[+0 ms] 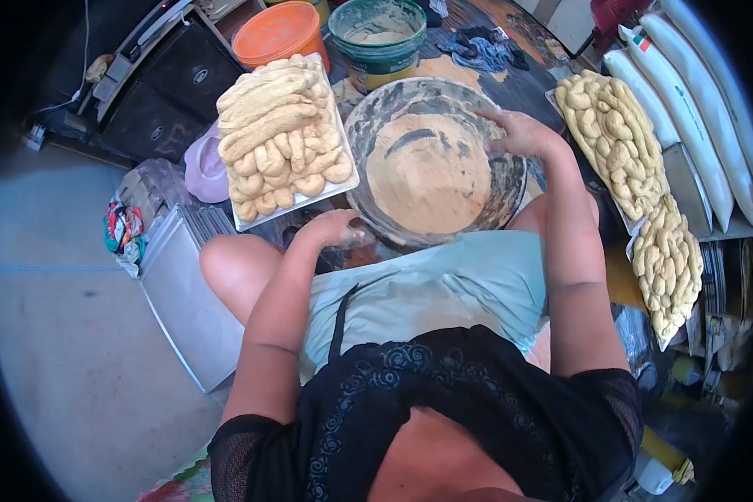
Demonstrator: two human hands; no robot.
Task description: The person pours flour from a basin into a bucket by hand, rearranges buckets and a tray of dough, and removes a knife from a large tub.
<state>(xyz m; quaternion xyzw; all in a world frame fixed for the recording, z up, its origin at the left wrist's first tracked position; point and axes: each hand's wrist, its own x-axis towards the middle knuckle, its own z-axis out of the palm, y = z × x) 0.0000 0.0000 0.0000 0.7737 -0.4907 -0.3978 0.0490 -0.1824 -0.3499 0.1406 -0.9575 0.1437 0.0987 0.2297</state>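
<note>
A wide, dark basin [520, 191] stands in front of my lap, with a broad layer of pale tan flour [431, 180] spread over its bottom. My right hand [514, 134] reaches over the basin's right rim, its fingers apart and pointing inward above the flour, holding nothing. Beside the lower left rim is my left hand [339, 229], its thumb and fingers parted and partly hard to make out; I cannot tell whether it touches the rim. Just above that hand, a white tray [353, 180] bears piled strips and twisted pieces of dough [280, 134].
Behind stand an orange bucket [280, 35] and a green bucket [376, 42]. Braided dough [615, 142] lies on the right, with more braids [668, 263] below it. White sacks [686, 109] are stacked at far right. Metal trays [194, 293] lean at left.
</note>
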